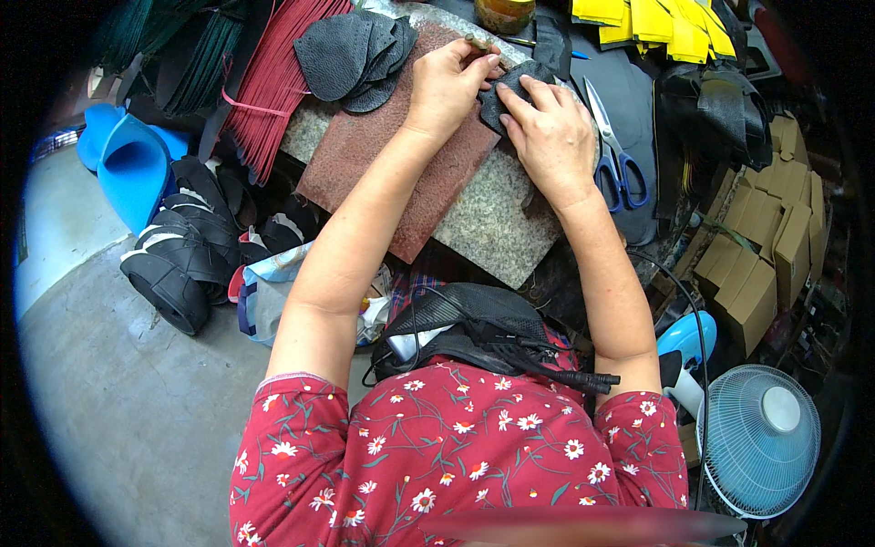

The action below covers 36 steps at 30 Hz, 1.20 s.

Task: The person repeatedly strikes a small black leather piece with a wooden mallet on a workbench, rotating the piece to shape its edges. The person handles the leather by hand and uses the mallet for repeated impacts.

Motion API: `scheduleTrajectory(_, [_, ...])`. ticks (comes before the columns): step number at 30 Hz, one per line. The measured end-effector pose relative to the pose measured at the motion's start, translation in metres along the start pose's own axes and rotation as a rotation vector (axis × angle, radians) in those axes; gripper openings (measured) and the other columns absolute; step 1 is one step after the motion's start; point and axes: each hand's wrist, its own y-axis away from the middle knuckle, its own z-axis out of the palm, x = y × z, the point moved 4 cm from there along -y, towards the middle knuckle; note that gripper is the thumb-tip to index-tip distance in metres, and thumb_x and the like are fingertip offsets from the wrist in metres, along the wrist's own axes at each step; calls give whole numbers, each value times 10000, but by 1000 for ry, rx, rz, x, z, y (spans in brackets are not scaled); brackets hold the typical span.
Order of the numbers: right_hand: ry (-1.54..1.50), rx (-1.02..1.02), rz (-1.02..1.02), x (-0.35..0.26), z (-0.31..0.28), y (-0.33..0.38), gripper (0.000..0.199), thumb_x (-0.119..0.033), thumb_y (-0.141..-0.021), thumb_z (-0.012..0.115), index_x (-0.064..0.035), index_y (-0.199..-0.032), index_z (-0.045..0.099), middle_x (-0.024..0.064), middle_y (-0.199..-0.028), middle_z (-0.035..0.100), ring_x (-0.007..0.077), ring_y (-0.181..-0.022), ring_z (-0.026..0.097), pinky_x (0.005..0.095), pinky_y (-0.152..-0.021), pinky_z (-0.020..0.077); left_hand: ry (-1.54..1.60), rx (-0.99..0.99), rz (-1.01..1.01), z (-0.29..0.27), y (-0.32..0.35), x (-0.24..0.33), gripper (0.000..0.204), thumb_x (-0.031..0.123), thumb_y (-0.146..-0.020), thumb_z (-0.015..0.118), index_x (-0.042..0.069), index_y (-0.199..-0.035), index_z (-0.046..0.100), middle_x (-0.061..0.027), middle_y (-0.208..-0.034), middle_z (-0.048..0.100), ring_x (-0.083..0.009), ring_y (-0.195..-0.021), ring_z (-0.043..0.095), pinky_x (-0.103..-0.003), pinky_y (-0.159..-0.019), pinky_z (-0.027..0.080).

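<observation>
My left hand (447, 88) is pinched around a small stick-like tool (478, 42), whose end shows above the fingers; the rest is hidden. A black textured leather piece (493, 108) lies under my right hand (552, 128), which rests on it with fingers stretched out. Both hands are close together over a reddish-brown board (401, 173) on a speckled stone slab (501, 228). Left of my left hand, several rounded black leather pieces (337, 59) lie in a fanned pile. Scissors (612, 150) with blue handles are right of my right hand.
A bundle of red strips (264, 91) stands at the left, above black shoes (182, 246) and blue sheets (132, 164). Yellow pieces (652, 27) and an amber jar (504, 14) are at the back. Cardboard boxes (761, 237) and a fan (761, 438) stand at the right.
</observation>
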Motion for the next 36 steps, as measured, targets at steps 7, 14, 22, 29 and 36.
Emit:
scheduleTrajectory(7, [12, -2, 2, 0, -2, 1, 345, -221, -713, 733, -197, -1055, 693, 28, -1089, 624, 224, -974, 580, 375, -788, 460, -8, -6, -28, 2, -3, -1, 150, 85, -888, 634, -26, -980, 675, -85, -836, 702, -119, -760, 682, -225, -627, 552])
scheduleTrajectory(14, [-286, -73, 109, 13, -13, 2, 365, -198, -767, 707, -160, -1126, 658, 91, -1173, 614, 268, -1058, 587, 379, -903, 472, -308, -21, 176, 6, -6, 4, 141, 100, -830, 663, -3, -925, 672, -133, -801, 685, -240, -710, 681, -327, -625, 532])
scheduleTrajectory(22, [-126, -370, 367, 37, -54, 89, 445, -244, -707, 778, -68, -1049, 554, 99, -999, 605, 303, -931, 579, 401, -804, 461, -572, -13, 581, 15, 0, 22, 126, 89, -808, 667, -5, -875, 617, -163, -826, 623, -352, -764, 623, -381, -669, 500])
scheduleTrajectory(29, [-406, -25, 626, 49, -71, 94, 275, -222, -905, 616, -41, -1111, 601, 137, -969, 668, 316, -869, 648, 379, -752, 488, -596, -78, 670, 22, -1, 25, 114, 73, -796, 650, 11, -871, 589, -157, -836, 606, -349, -819, 612, -414, -718, 504])
scheduleTrajectory(36, [-688, 477, 326, 29, -97, 32, 325, -239, -965, 561, -47, -1228, 575, 84, -839, 687, 150, -685, 637, 266, -630, 497, -639, -98, 754, 30, 0, 27, 111, 72, -798, 651, 23, -874, 585, -148, -851, 604, -343, -823, 613, -406, -733, 507])
